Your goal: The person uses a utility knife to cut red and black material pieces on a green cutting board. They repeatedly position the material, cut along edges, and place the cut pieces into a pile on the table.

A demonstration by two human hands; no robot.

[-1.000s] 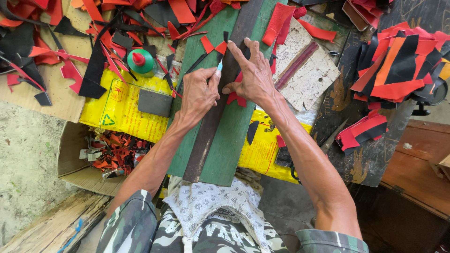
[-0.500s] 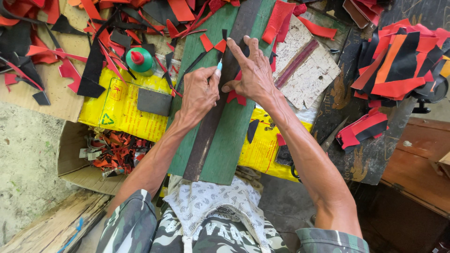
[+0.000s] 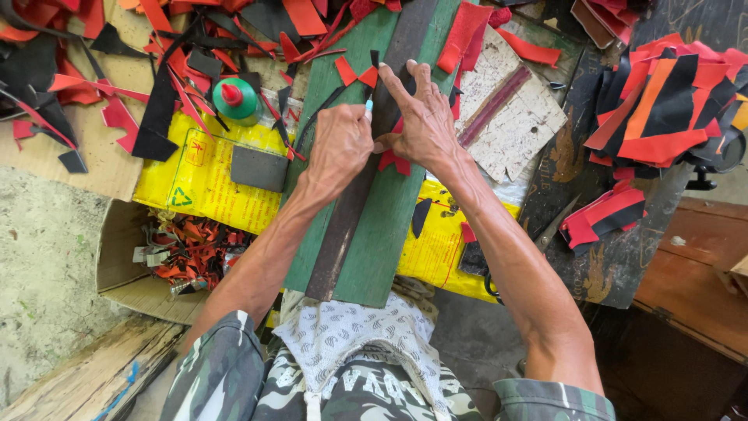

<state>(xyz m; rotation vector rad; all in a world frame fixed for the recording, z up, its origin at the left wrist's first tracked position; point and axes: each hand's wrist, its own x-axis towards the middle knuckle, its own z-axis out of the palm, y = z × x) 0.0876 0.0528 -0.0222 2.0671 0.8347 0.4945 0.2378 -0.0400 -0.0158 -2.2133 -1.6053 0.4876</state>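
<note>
Two bare hands work on one long green board (image 3: 389,234) that runs from the person's lap up toward the heap of scraps, with one dark strip (image 3: 351,218) lying lengthwise along its middle. The left hand (image 3: 339,148) is curled into a closed grip around one small tool with a pale blue tip (image 3: 368,109), the tip pointing at the strip just above the knuckles. The right hand (image 3: 425,125) lies flat with its fingers (image 3: 393,82) spread, pressing on the strip and on one small red piece (image 3: 396,161) that peeks out under the palm; it grips nothing. Just above the hands, one red bow-shaped cutting (image 3: 357,74) rests on the board. Left of the board lies one yellow plastic sheet (image 3: 202,183), carrying one dark grey rectangular block (image 3: 259,168) and, at its upper edge, one green bottle with a red cap (image 3: 235,100). Below that sheet, one open cardboard box (image 3: 125,265) holds a tangle of red and black offcuts. Right of the board sits one pale, speckled slab (image 3: 514,125) with a maroon stripe, and one pair of scissors (image 3: 545,234) lies on the dark bench (image 3: 600,265). Red, orange and black scraps (image 3: 662,101), too many to count, are piled at the right and across the top.
</note>
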